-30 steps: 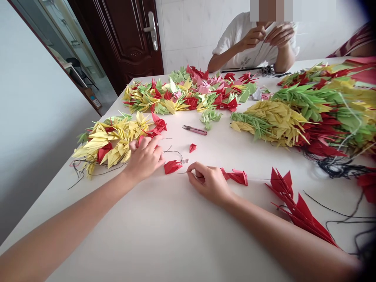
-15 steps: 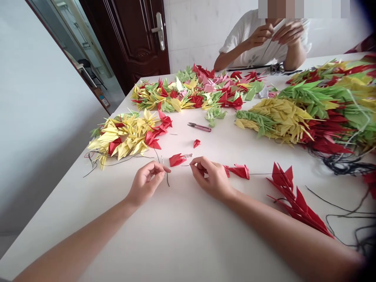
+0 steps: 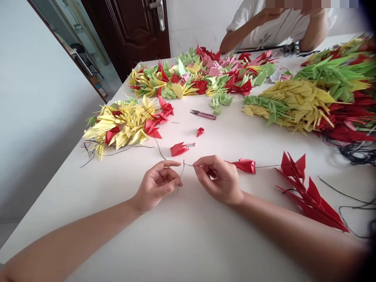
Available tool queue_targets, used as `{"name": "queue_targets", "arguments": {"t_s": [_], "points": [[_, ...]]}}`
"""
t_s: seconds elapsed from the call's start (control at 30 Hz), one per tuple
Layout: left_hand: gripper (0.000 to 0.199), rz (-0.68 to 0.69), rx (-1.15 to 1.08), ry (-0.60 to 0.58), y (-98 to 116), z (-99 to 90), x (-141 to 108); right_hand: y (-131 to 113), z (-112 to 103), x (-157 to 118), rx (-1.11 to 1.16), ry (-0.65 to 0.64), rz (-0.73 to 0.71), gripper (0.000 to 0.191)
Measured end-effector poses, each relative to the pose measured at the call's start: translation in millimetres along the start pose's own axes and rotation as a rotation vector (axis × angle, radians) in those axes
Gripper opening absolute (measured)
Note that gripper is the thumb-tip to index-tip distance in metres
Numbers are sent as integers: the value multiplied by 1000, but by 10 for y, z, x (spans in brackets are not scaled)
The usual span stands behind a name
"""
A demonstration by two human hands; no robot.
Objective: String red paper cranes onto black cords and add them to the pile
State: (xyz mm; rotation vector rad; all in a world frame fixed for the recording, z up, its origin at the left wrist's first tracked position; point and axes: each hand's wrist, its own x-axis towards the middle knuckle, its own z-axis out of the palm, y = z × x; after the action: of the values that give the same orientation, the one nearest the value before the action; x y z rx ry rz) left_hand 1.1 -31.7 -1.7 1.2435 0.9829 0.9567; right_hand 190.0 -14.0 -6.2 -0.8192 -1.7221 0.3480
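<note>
My left hand (image 3: 158, 183) pinches a thin black cord (image 3: 180, 179) between thumb and a finger, with the index finger stretched out above it. My right hand (image 3: 217, 178) is closed in a pinch on black cord too, and a short span with a small loop runs between the two hands. Beyond my right hand the cord passes a folded red paper piece (image 3: 246, 166) and reaches a cluster of red folded paper (image 3: 313, 196). Just past my fingertips lies another red paper piece (image 3: 179, 149) beside small clear bits (image 3: 190, 145).
Small pink-handled thread snips (image 3: 203, 114) and a small red paper bit (image 3: 200, 132) lie mid-table. Yellow and red folded paper (image 3: 126, 123) sits left, with larger heaps (image 3: 190, 78) behind and more (image 3: 296, 98) right. Another person (image 3: 282, 27) sits across the table.
My left hand has moved right, closer to my right hand, and a cord loop now shows between them. The thin pale item by my left fingers is gone from sight. The view has tilted down.
</note>
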Motion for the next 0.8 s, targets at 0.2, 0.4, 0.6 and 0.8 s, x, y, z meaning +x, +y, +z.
{"name": "queue_targets", "arguments": {"t_s": [0.2,0.4,0.6,0.8], "points": [[16,-60,58,11,-22,-72,-2,32,9,17,-98,36,-76,13],[4,-88,32,32,-14,-85,-5,80,16,5,-69,3,-87,17],[3,-88,95,33,6,-75,-8,90,10,9,-58,-29,-108,18],[1,-86,129,35,38,-45,-21,70,1,3,-102,-32,-141,21]]}}
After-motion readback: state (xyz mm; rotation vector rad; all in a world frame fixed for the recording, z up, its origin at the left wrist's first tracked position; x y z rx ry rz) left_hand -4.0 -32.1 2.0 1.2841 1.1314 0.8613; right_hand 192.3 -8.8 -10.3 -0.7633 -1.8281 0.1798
